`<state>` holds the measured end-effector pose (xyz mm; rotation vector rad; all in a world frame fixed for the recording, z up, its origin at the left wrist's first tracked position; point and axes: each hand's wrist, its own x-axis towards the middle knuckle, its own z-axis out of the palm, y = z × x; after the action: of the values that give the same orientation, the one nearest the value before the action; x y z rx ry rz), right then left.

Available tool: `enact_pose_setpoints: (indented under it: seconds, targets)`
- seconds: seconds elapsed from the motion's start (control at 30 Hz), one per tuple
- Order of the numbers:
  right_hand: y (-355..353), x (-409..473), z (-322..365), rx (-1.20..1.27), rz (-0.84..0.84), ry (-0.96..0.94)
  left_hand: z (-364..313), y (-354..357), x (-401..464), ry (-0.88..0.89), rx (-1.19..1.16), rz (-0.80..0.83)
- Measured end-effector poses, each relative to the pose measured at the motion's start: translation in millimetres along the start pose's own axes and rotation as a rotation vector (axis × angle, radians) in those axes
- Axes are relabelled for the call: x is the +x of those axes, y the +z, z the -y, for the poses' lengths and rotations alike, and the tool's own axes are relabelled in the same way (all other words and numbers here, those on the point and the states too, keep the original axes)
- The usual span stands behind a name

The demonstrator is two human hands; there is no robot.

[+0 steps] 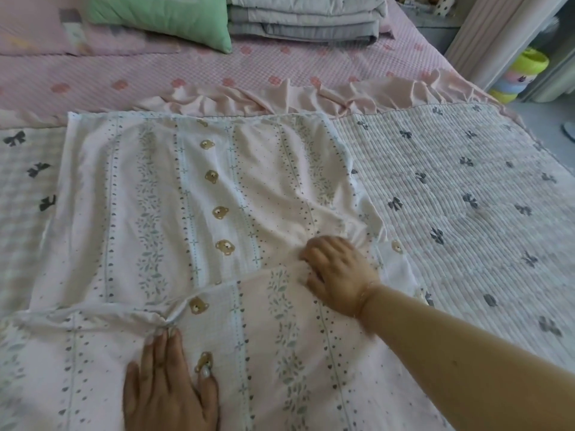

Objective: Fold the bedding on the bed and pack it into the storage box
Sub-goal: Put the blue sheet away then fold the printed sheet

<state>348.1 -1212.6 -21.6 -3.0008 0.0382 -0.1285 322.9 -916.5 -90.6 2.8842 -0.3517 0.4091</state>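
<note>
We see the bear-print sheet (174,194) spread flat over a quilted bow-print blanket (451,188) on the bed, its near part folded over itself. The right hand (339,272) bunches the folded edge in its curled fingers. The left hand (168,384) lies flat on the near layer, fingers straight, pressing it down. Beyond the sheet lies a rumpled pink ruffle (311,94), then a pink flowered bedspread (155,73), a green pillow (165,17) and a stack of folded grey quilts (305,20).
</note>
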Motion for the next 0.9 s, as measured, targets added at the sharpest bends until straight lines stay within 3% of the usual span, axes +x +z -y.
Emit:
enact_pose_setpoints:
  seconds: [0.03, 0.13, 0.37, 0.43, 0.5, 0.57, 0.6, 0.67, 0.77, 0.9]
  targets:
    - [3, -3, -6, -0.043, 0.066, -0.052, 0, 0, 0, -0.001, 0.005, -0.004]
    - [-9, 0, -33, -0.071, 0.212, 0.195, 0, -2, -1, 0.006, 0.013, -0.002]
    - [-17, 22, -46, -0.387, 0.291, 0.217, 3, -1, 4, -0.017, 0.019, 0.101]
    - [-12, 16, -28, -0.359, 0.194, 0.337, 5, -1, 4, -0.01, 0.022, 0.114]
    - [-4, 3, 10, -0.15, -0.057, 0.393, 7, -2, 4, -0.007, 0.019, 0.12]
    - [6, -14, 59, 0.069, -0.25, 0.186, 6, -2, 4, -0.019, 0.005, 0.131]
    - [13, -19, 79, 0.116, -0.216, 0.045, 5, -2, 5, -0.026, -0.004, 0.135]
    - [27, -19, 101, 0.11, 0.075, -0.097, 4, -3, 7, -0.031, -0.021, 0.146]
    - [35, -5, 104, 0.052, 0.331, -0.047, 7, -3, 7, -0.022, -0.017, 0.184]
    - [43, 1, 116, 0.004, 0.374, 0.067, 3, -7, 10, -0.055, -0.024, 0.222]
